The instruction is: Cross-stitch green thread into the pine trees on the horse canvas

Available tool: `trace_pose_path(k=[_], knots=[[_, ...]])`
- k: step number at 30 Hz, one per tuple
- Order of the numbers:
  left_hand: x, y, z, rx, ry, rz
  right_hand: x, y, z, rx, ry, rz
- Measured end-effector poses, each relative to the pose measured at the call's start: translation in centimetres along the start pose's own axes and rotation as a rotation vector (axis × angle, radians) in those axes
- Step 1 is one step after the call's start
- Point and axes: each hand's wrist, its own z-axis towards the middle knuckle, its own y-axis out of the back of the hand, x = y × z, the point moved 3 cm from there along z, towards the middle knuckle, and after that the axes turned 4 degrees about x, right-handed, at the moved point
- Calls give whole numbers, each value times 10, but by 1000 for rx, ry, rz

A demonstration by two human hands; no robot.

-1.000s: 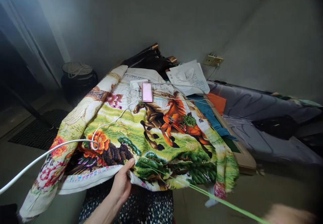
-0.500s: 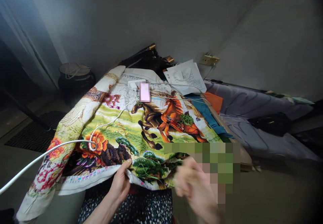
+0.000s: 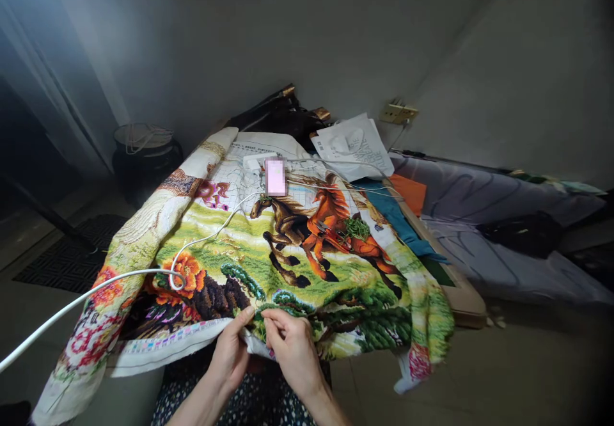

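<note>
Dim grey wall [image 3: 432, 48] at back, bare floor [image 3: 374, 387] below. Nearest: lap in dark speckled fabric [image 3: 173, 387]. L hand [image 3: 230, 349] grips near edge of stitched cloth [image 3: 330, 291], thumb on top, other fingers curled under. R hand [image 3: 295, 346] just beside it, same edge approx. mid, thumb & index pinched together, rest curled; can't tell what, if anything, is btwn the tips. Cloth lies spread, L & R edges rolled, horses & flowers stitched on it. White cable [image 3: 125, 275] crosses its L side, looping over orange flower. Farther up, R of centre: red-handled scissors [image 3: 330, 236] w/ green thread bundle [image 3: 357, 228] next to them. Toward far edge: pink rectangular item [image 3: 275, 178], blurred out, & white plug block [image 3: 252, 162]. Past cloth's R edge: teal fabric [image 3: 396, 218], orange piece [image 3: 410, 194]. Beyond far edge: white printed packet [image 3: 352, 148], black bag [image 3: 268, 116]. Dark jar [image 3: 146, 170] off far L corner; socket [image 3: 398, 112] on wall.
</note>
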Motion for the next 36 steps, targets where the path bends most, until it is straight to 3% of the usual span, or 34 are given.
trace_pose_path(k=[12, 19, 30, 36], knots=[[1, -2, -3, -20, 0, -14, 4, -6, 4, -54, -41, -139], [-1, -4, -2, -50, 0, 18, -1, -23, -3, -85, -117, 143], [-3, -2, 3, -110, -61, 69, -9, -28, -6, -122, -181, 330], [-2, -2, 5, -104, -71, 80, -11, -31, -7, -144, -151, 293]])
